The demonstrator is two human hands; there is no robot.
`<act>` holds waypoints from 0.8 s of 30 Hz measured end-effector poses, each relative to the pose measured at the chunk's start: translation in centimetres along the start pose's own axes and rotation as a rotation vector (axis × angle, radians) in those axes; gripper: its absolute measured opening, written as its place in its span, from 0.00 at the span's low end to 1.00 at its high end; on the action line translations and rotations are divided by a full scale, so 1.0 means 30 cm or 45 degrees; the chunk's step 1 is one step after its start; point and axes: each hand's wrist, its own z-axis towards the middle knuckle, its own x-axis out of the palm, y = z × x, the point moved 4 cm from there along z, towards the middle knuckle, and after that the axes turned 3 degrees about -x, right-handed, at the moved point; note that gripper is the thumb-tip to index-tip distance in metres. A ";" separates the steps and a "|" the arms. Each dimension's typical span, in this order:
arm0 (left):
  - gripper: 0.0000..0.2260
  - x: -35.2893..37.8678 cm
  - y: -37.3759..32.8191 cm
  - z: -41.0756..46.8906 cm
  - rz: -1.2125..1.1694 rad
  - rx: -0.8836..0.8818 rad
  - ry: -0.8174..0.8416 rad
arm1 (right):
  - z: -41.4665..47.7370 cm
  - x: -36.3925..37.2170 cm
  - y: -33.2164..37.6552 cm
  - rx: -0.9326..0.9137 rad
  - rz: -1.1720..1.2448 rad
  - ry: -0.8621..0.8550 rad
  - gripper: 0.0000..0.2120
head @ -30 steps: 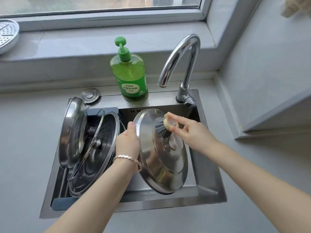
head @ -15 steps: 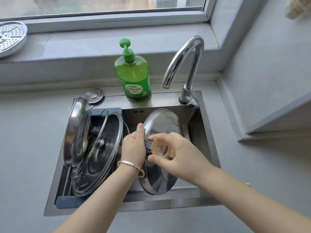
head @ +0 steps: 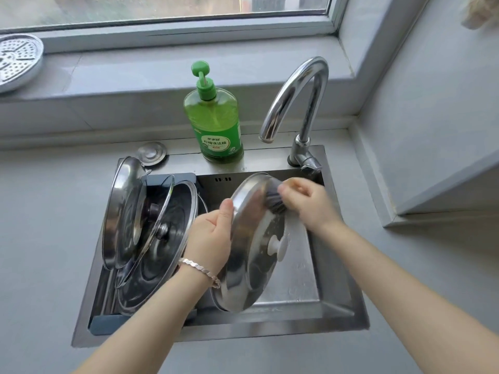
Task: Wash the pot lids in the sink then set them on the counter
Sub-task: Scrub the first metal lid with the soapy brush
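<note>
Mirror-bright polished steel lid (head: 251,268) with a smooth white plastic knob (head: 278,245), a brush (head: 275,202) of dark bristles, a duller brushed-steel sink (head: 337,287), a glossy chrome tap (head: 297,87), a translucent green plastic soap bottle (head: 216,122), and a matt grey counter (head: 40,238).

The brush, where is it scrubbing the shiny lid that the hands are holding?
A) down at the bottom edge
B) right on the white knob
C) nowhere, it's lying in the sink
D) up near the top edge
D: the right hand holds the brush with its bristles against the upper part of the lid, above the white knob.
</note>
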 end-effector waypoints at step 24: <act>0.27 0.011 0.044 -0.078 0.050 0.072 0.053 | -0.029 0.045 0.046 -0.087 -0.071 0.216 0.06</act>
